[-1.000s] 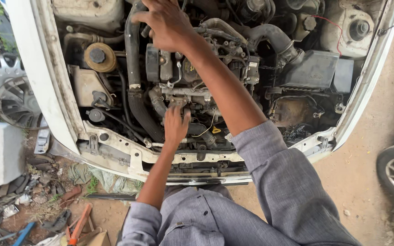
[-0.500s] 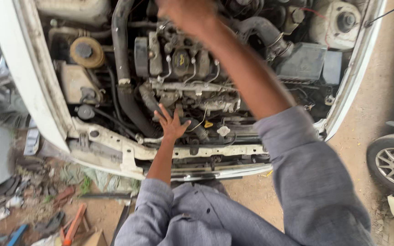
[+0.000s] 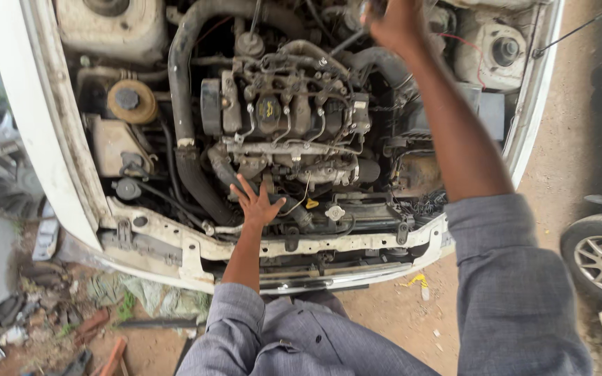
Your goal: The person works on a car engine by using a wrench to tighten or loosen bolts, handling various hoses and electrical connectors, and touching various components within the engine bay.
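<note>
Fingers spread, our left hand (image 3: 258, 206) presses the grimy metal engine's (image 3: 287, 118) front edge; our right hand (image 3: 393, 24) grips something unclear at its rear.

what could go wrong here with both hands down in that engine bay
1. The left hand is spread flat on the front of the engine, close to thin loose wires; it could snag one or slip off an oily surface.
2. The right hand reaches far to the back among hoses, gripping something partly out of frame; a slip could scrape the knuckles on metal edges.
3. Leaning over the front crossmember puts body weight on that left hand.
</note>
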